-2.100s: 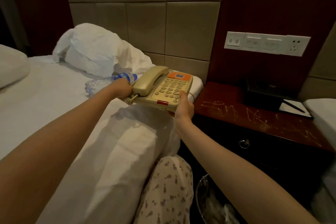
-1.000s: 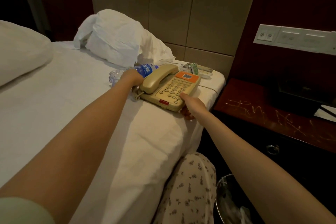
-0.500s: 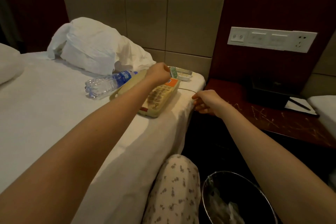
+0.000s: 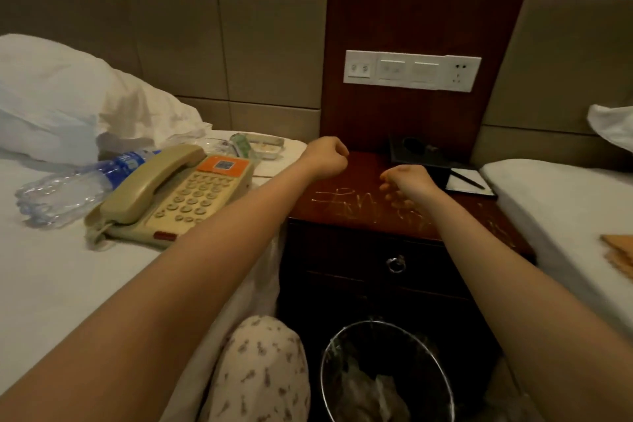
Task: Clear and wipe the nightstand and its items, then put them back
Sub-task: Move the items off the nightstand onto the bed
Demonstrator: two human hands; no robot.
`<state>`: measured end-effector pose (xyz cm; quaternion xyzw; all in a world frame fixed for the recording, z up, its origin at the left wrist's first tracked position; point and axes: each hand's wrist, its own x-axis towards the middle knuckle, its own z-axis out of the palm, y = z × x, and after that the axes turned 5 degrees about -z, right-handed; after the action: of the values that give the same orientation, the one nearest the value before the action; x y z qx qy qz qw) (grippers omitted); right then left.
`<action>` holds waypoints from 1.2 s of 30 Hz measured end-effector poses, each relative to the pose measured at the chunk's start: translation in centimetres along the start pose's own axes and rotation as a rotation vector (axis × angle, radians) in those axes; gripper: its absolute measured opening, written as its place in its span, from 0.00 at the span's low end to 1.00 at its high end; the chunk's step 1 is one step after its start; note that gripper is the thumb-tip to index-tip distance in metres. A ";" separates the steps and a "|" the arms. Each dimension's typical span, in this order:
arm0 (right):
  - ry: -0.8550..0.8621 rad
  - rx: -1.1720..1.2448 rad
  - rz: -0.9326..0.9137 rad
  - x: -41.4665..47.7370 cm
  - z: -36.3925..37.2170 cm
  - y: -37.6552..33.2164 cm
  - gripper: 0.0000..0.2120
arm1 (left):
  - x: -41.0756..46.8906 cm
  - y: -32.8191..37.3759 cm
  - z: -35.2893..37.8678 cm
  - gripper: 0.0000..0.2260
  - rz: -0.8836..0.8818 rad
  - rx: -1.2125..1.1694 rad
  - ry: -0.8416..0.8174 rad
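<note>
Two grips hover over the bench (image 4: 346,205), neither holding anything. The left grip (image 4: 325,156) is curled into a fist above the bench's left edge, and the right grip (image 4: 406,181) hangs with fingers loosely bent and apart. Below them, glossy reddish wood shows pale scratches. Left of the left grip, the beige plastic telephone (image 4: 178,195) rests on the white bed (image 4: 51,284), just beside a clear ribbed bottle (image 4: 68,188). Beyond the right grip sits a black square tray (image 4: 414,151), with a notepad (image 4: 469,181) to its right.
</note>
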<state>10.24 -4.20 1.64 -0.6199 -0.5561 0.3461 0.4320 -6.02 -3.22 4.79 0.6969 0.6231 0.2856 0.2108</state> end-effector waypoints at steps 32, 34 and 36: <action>0.154 -0.080 0.124 15.1 -9.0 8.5 0.23 | 15.4 2.9 13.8 0.26 -0.134 -0.068 -0.200; 0.176 -0.039 0.150 15.8 -8.7 8.6 0.17 | 16.5 2.8 14.9 0.24 -0.183 -0.125 -0.240; 0.177 -0.015 0.167 16.7 -8.4 9.0 0.18 | 17.0 3.1 15.8 0.23 -0.236 -0.245 -0.279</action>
<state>23.78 10.91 -2.48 -0.6955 -0.4649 0.3206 0.4443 7.76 14.14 -2.73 0.6211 0.6258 0.2335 0.4100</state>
